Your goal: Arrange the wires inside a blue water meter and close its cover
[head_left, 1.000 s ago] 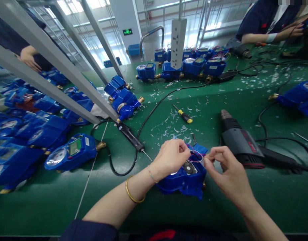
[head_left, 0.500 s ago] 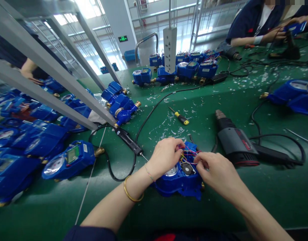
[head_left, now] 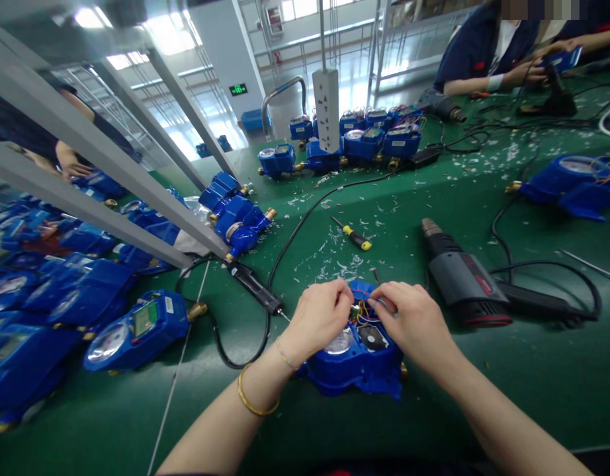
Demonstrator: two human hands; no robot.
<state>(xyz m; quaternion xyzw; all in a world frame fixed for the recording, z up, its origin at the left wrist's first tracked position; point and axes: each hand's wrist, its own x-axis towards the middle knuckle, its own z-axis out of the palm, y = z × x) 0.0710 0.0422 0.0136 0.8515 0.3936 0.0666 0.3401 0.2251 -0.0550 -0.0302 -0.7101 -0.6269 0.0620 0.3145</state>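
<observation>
An opened blue water meter (head_left: 354,373) lies on the green table in front of me, its round dial and a black part inside showing. Thin coloured wires (head_left: 367,311) come out of its housing. At the meter's left side, my left hand (head_left: 321,314) is closed, thumb and fingers pinched at the wires. From the right, my right hand (head_left: 414,317) pinches the wires over the housing. The fingertips partly hide what they grip. An electric screwdriver (head_left: 253,285) lies left of my left hand, and a heat gun (head_left: 464,277) rests right of my right hand.
A yellow-black screwdriver (head_left: 354,235) lies beyond the meter among plastic scraps. Many blue meters crowd the left, with one finished-looking meter (head_left: 136,324) nearer. A power strip (head_left: 325,112) hangs at the back. Grey metal posts (head_left: 121,172) stand left. A co-worker's hand (head_left: 530,71) is at upper right.
My right hand has moved left and slightly up, closer to my left hand, and the wires are gathered lower over the housing. The view has shifted slightly.
</observation>
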